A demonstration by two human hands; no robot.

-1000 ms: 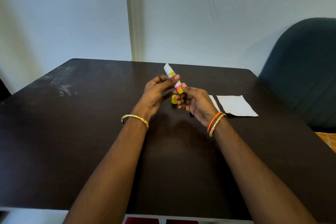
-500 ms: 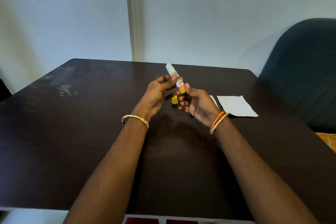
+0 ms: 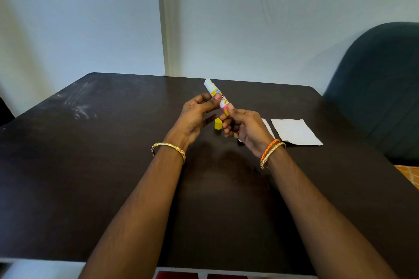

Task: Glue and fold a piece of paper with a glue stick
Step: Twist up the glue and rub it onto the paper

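The glue stick (image 3: 217,95) is held tilted above the table, its white glue end pointing up and away, uncapped. My left hand (image 3: 196,113) pinches its middle with the thumb on the label. My right hand (image 3: 243,128) grips its yellow base between thumb and fingers. The yellow cap (image 3: 218,124) stands on the dark table (image 3: 113,154) between my hands. A white folded paper (image 3: 294,131) lies flat to the right of my right hand, and part of it is hidden behind that hand.
A dark green chair (image 3: 381,88) stands at the table's right side. A pale wall rises behind the far edge. White smears (image 3: 79,106) mark the table's far left. An orange patterned cloth (image 3: 410,174) shows at the right edge.
The glue stick has risen slightly and tipped a little more upright. My right thumb and fingers have shifted on its base. The cap and paper have not moved.
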